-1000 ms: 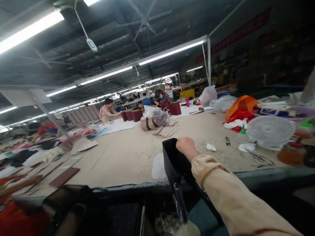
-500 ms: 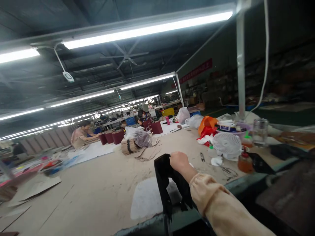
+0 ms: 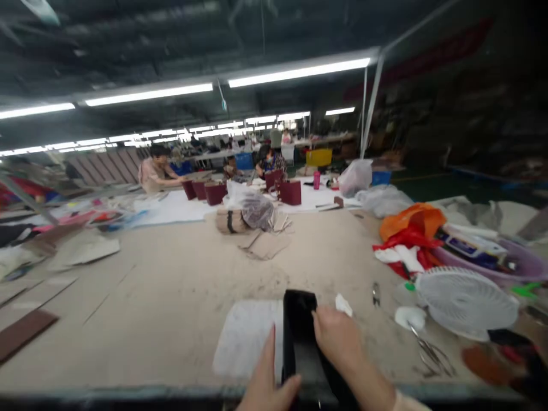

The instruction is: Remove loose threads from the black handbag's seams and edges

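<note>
In the head view, my right hand grips the upper right edge of a black, bag-like piece near the table's front edge. The piece stands up; its lower part is cut off by the frame. To its left, my left hand is open, with index finger pointing up and thumb apart. Its thumb overlaps the black piece in view; I cannot tell whether it touches. Under and behind them lies a white sheet with rounded corners. A crumpled white scrap lies just beyond my right hand.
On the right are small snips, scissors, a white fan, a purple basin and orange and red bags. A plastic-covered bundle and maroon bag pieces stand farther back. A co-worker leans in at left.
The camera view has turned right and levelled. My left hand has come into view beside the black piece. My right hand still holds that piece, now seen lower in the picture.
</note>
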Demonstrator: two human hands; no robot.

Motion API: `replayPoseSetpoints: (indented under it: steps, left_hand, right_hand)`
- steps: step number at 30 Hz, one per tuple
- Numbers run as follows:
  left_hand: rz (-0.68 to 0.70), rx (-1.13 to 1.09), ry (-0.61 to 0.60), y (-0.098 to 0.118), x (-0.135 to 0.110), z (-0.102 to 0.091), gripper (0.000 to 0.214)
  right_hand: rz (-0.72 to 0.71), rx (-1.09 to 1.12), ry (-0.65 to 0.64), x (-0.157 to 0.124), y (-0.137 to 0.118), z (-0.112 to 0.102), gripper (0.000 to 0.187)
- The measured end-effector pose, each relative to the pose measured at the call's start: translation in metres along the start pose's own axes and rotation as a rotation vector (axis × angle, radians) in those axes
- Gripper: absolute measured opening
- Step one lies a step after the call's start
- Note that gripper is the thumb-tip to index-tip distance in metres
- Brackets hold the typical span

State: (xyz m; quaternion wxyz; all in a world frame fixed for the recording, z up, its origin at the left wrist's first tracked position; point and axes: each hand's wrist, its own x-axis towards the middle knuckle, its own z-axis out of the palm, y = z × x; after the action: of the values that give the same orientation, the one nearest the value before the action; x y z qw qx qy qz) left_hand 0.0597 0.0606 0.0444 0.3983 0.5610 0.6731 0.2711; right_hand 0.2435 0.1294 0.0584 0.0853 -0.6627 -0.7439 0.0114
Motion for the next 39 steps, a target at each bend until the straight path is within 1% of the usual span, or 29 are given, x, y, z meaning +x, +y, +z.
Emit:
replayPoseSetpoints:
  steps: [1,2,3,5,6,8,10,12,15,16,18,20,23,26,29,31,34,36,38,39]
  left_hand:
    - [-0.021,0.001,-0.068,0.006,0.001,0.0,0.087]
    - [0.019,0.015,-0.18,0.012,0.004,0.0,0.088]
    - [0.032,0.049,-0.203,0.018,0.008,-0.001,0.084]
    - [0.039,0.202,-0.195,0.032,0.018,-0.006,0.064]
    - [0.088,0.263,-0.166,0.039,0.024,-0.009,0.058]
    - [0.188,0.33,-0.108,0.052,0.035,-0.016,0.058]
    - [0.26,0.367,-0.062,0.058,0.046,-0.02,0.062]
    - [0.265,0.41,-0.064,0.057,0.057,-0.019,0.066]
    - [0.237,0.43,-0.149,0.05,0.074,-0.016,0.074]
    - [0.262,0.415,-0.156,0.049,0.081,-0.017,0.078]
    - [0.364,0.381,-0.132,0.05,0.098,-0.023,0.08]
    - [0.476,0.382,-0.1,0.056,0.121,-0.032,0.069]
    - [0.638,0.449,-0.134,0.069,0.162,-0.042,0.046]
    - [0.802,0.515,-0.224,0.082,0.199,-0.044,0.034]
    - [0.984,0.574,-0.374,0.094,0.227,-0.039,0.03]
    - [1.074,0.615,-0.489,0.101,0.243,-0.034,0.027]
    - [1.141,0.602,-0.623,0.102,0.261,-0.027,0.021]
    - [1.156,0.498,-0.689,0.098,0.268,-0.023,0.016]
    - [1.155,0.382,-0.724,0.091,0.27,-0.017,0.015]
    - [1.143,0.339,-0.718,0.087,0.269,-0.014,0.015]
  right_hand:
    - [-0.005,-0.013,-0.036,0.002,0.0,-0.007,0.036]
    - [-0.003,-0.022,-0.082,0.005,0.002,-0.013,0.035]
    - [-0.003,-0.016,-0.121,0.01,0.004,-0.017,0.035]
    - [-0.005,-0.006,-0.156,0.019,0.012,-0.026,0.035]
    - [-0.009,0.001,-0.154,0.024,0.015,-0.03,0.035]
    - [-0.023,0.014,-0.123,0.035,0.019,-0.037,0.036]
    - [-0.03,0.029,-0.088,0.046,0.021,-0.039,0.036]
    - [-0.016,0.041,-0.077,0.057,0.022,-0.036,0.034]
    - [0.034,0.05,-0.1,0.071,0.024,-0.024,0.034]
    - [0.046,0.054,-0.108,0.074,0.025,-0.02,0.033]
    - [0.052,0.061,-0.112,0.077,0.025,-0.013,0.032]
    - [0.046,0.066,-0.103,0.078,0.022,-0.008,0.03]
    - [0.039,0.063,-0.086,0.078,0.014,-0.003,0.03]
    - [0.037,0.056,-0.078,0.078,0.009,0.0,0.031]
    - [0.053,0.047,-0.069,0.079,0.008,0.002,0.032]
    - [0.072,0.038,-0.065,0.079,0.008,0.002,0.031]
    - [0.112,0.017,-0.058,0.08,0.009,0.003,0.03]
    - [0.142,0.002,-0.053,0.079,0.01,0.003,0.031]
    - [0.165,-0.01,-0.049,0.079,0.013,0.003,0.032]
    - [0.172,-0.014,-0.049,0.078,0.015,0.003,0.032]
